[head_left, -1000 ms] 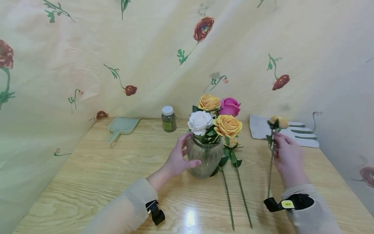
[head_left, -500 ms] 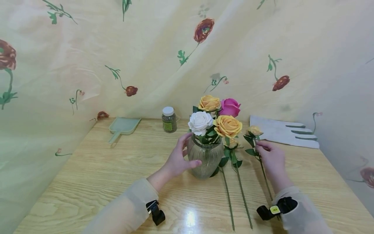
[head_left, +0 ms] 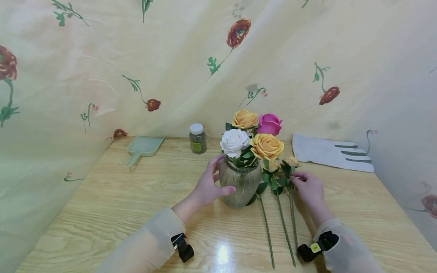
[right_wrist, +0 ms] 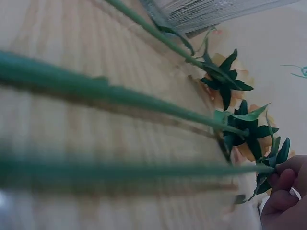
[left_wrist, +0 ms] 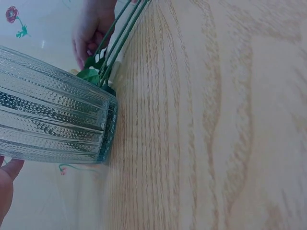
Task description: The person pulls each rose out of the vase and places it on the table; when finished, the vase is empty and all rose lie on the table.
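Right hand point(head_left: 308, 189) shifted leftward, pinching a rose point(head_left: 292, 161).

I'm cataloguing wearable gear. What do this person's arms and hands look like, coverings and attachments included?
The left hand and right hand are bare, without gloves. Each arm wears a long, plain, pale beige-grey fabric sleeve. A black strap with a blocky black unit sits at each wrist; the right one carries a small yellow label, its marking too small to read.
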A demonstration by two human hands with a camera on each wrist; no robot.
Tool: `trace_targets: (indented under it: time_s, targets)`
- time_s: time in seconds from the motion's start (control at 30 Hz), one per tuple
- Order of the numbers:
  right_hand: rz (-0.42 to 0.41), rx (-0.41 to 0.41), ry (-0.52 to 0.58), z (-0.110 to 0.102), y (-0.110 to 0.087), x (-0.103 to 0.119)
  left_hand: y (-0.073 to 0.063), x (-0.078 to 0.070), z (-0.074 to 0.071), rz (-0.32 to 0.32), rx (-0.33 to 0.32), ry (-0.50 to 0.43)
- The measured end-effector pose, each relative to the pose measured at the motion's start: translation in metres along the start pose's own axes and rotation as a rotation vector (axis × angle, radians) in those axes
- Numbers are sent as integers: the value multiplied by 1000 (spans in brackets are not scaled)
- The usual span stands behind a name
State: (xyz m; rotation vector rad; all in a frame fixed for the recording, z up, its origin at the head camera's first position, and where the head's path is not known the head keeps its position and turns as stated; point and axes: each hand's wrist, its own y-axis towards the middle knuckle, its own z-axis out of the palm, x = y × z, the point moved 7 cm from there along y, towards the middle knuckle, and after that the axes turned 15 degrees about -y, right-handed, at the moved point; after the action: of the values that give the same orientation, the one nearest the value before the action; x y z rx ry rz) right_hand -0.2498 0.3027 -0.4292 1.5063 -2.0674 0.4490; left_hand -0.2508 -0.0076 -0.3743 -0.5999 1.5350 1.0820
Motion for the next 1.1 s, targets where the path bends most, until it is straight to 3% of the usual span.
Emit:
trace_targets:
  time_s: [0.43,0.6,0.73,0.87,1.1]
  targets:
    - [-17,54,3,14,-6,-2,0,0,0,-12,-4,2]
    - [-15,58,-29,8,-9,-1,0,0,0,-10,2,4]
    - [5,2,-42,-5,-10,0,0,0,0,-8,3,3]
    - [8,-54,50,-20,-10,8,0,0,0,-16,-5,11]
    - [-44,-31,238,-31,-16,40,1,0,0,-14,-2,11]
